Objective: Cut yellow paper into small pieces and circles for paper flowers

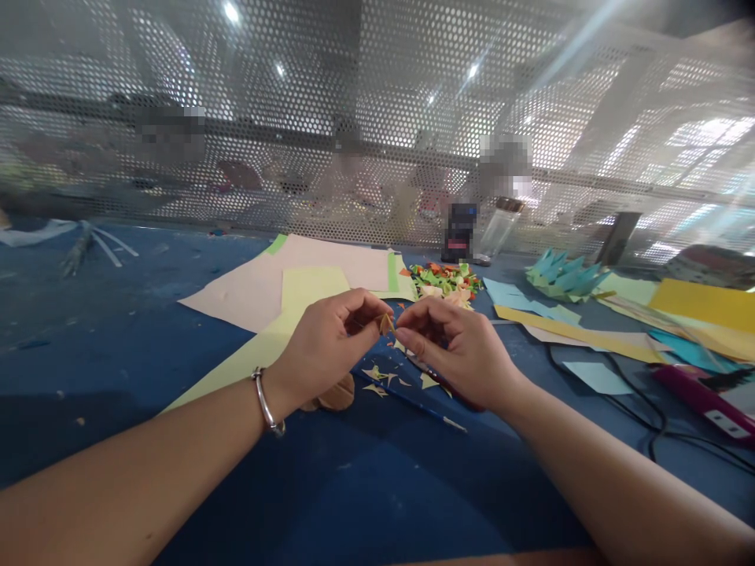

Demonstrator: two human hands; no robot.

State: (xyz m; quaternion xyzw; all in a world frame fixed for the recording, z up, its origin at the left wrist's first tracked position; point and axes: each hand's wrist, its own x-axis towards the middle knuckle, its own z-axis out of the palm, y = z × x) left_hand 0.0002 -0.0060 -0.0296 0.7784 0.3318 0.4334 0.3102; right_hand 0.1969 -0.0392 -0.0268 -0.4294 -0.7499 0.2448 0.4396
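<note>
Between the fingertips of both hands is a small yellow-brown folded paper piece (386,323). My left hand (333,334), a silver bangle at its wrist, pinches it from the left. From the right, the closed thumb and fingers of my right hand (457,346) grip its other edge. Small pale-yellow paper scraps (376,375) lie on the table below the hands. A slim blue stick with a pale tip (421,407) runs among them. Partly hidden under my right hand is a thin tool with a dark red part (465,399). A brown rounded object (339,393) sits beneath my left wrist.
Pink and pale-yellow paper sheets (236,287) spread left on the blue table (88,338). Behind the hands is a pile of colourful paper bits (445,281). A blue paper flower (563,273), clear bottle (499,232), purple power strip (708,401) and black cable (661,432) are at right.
</note>
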